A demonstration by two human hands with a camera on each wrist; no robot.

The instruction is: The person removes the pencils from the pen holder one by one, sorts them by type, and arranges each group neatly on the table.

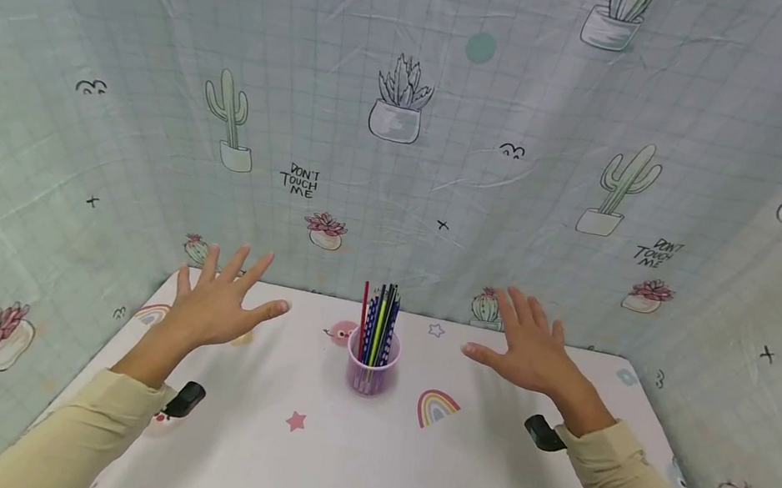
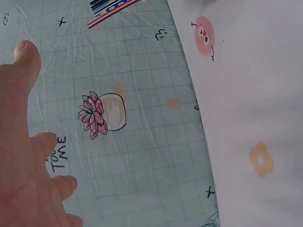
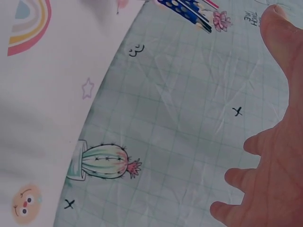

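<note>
A pink translucent cup (image 1: 369, 376) stands upright near the middle of the table, holding several pencils (image 1: 379, 326), among them a red one, a yellow-green one and dark blue patterned ones. To the cup's left, my left hand (image 1: 218, 307) hovers over the table with its fingers spread and nothing in it. My right hand (image 1: 528, 345) is raised likewise on the cup's right side, fingers apart and holding nothing. Both wrist views catch only the ends of the pencils (image 2: 113, 10) at the top edge; in the right one the pencils (image 3: 187, 14) lie beyond the thumb.
The white table (image 1: 327, 471) is printed with rainbows, stars and small faces. Behind it and along both sides hangs a grey-green curtain (image 1: 401, 178) with cactus prints. A black wrist device (image 1: 186, 399) sits at the left cuff, another black device (image 1: 545, 433) at the right.
</note>
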